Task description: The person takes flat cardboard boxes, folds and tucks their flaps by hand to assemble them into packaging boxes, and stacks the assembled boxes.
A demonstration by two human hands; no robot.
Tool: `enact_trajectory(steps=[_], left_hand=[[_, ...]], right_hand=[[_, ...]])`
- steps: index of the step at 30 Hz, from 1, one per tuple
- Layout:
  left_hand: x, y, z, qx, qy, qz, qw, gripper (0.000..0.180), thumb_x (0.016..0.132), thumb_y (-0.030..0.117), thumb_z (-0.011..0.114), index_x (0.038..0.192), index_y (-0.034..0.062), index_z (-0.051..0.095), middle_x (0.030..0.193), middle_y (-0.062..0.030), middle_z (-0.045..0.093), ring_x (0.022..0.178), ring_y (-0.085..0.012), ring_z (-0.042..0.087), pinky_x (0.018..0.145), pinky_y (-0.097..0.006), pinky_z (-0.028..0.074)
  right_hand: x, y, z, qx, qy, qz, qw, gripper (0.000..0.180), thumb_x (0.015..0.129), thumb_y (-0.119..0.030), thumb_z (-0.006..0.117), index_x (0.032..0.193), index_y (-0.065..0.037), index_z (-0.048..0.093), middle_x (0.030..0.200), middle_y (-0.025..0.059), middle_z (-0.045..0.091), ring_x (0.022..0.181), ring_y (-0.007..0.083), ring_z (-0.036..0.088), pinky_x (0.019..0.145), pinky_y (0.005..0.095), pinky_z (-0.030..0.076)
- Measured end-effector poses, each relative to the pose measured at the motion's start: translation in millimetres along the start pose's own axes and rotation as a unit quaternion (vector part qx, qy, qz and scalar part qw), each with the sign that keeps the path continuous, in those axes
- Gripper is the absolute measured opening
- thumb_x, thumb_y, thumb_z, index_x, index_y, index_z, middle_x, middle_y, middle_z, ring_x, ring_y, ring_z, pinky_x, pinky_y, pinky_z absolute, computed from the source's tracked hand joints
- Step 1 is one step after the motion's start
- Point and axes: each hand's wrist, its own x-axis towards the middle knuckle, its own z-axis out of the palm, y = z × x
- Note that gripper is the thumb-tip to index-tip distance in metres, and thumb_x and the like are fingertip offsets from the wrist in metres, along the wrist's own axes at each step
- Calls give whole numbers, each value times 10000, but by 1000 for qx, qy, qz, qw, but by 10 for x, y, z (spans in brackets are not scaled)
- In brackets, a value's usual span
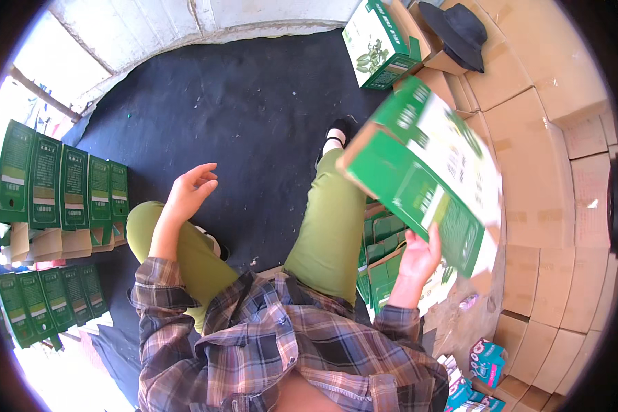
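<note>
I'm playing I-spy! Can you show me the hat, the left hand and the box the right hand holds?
Hat (458, 33): head view, near its middle.
Left hand (187, 195): head view, on its back.
Box (422, 187): head view, on its green side.

One green-and-white carton (429, 168), tilted, gripped at its near edge by the right hand (418, 259). One left hand (189, 193), fingers loosely curled, near the left knee (141, 223), over black floor sheeting (254, 103). Green cartons (75, 182), two rows, at left. One dark brimmed hat (459, 31), upper right, beside plain brown boxes (539, 178). Blue-green packets (487, 358), lower right.
</note>
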Motion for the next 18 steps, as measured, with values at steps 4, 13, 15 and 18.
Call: enact_trajectory(steps=[4, 13, 15, 18], left_hand=[[-42, -128, -175, -93, 53, -11, 994, 374, 854, 109, 641, 1220, 45, 596, 995, -67, 672, 861, -138, 609, 797, -287, 493], [57, -357, -800, -142, 239, -43, 960, 377, 892, 127, 612, 1256, 35, 572, 1127, -71, 633, 993, -131, 573, 885, -276, 457], [110, -556, -971, -156, 309, -46, 937, 458, 912, 178, 607, 1334, 38, 497, 1220, -89, 587, 1103, -153, 538, 967, -285, 409], [193, -675, -1137, -221, 407, -60, 884, 515, 933, 256, 587, 1379, 44, 440, 1253, -89, 567, 1138, -156, 518, 977, -287, 394]], right_hand=[[215, 92, 558, -70, -122, 8, 990, 340, 890, -114, 596, 1210, -7, 556, 1117, 83, 634, 1001, 182, 613, 828, 316, 499], [715, 650, 1261, -227, -403, 77, 884, 367, 851, -39, 635, 1210, -5, 565, 1156, 51, 614, 1047, 162, 570, 934, 306, 423], [682, 713, 1371, -265, -455, 111, 843, 342, 850, -61, 651, 1183, -8, 594, 1151, 38, 620, 1035, 147, 563, 936, 306, 416], [809, 842, 1341, -310, -497, 135, 799, 338, 847, -62, 657, 1177, -17, 603, 1144, 35, 626, 1025, 144, 567, 933, 311, 418]])
